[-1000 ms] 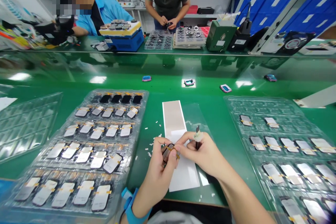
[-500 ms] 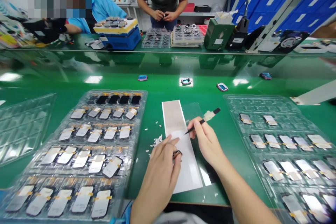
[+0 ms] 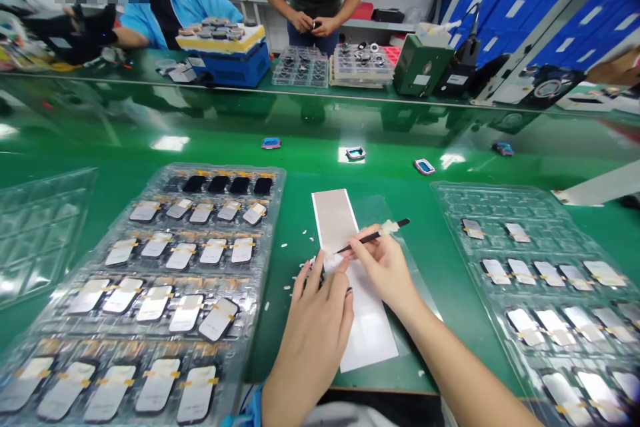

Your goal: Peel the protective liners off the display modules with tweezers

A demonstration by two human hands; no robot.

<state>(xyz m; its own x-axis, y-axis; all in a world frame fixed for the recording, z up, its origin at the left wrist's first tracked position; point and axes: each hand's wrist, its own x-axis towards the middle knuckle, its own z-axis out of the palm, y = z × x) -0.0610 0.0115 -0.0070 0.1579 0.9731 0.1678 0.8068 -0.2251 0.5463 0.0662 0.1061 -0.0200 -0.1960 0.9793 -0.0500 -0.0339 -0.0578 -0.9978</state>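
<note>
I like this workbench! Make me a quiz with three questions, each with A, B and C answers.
1. Where is the tray with black pieces, seen from the white strip?
A. Left of it
B. Right of it
C. On top of it

2. What colour is the stick in the right hand?
A. Red
B. Black
C. Blue

3. The left hand is:
A. Gloved
B. Bare
C. Hidden

Answers:
1. A, it sits left of the strip.
2. B, its handle looks black.
3. B, skin shows on the fingers.
</note>
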